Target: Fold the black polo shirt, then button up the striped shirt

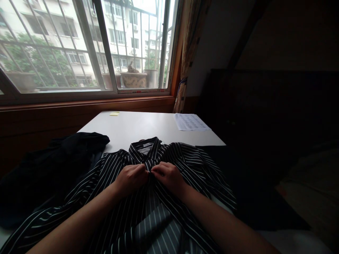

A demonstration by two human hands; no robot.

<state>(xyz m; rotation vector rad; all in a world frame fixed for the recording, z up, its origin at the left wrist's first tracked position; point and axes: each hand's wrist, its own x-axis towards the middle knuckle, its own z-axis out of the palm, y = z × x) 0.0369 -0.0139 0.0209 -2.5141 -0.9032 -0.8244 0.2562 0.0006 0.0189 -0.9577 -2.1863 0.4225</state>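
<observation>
A black shirt with thin white stripes [190,158] lies spread on the white table [137,125], collar pointing away from me. My left hand [131,178] and my right hand [169,176] meet at the shirt's front placket just below the collar. Both have their fingers curled and pinched on the fabric edges, fingertips almost touching each other. What sits between the fingertips is too small to make out.
A dark garment [53,165] is heaped at the left of the table. A printed sheet of paper [190,122] lies at the far right corner, a yellow sticky note [114,113] at the far edge. A barred window [84,46] and curtain [189,53] stand behind.
</observation>
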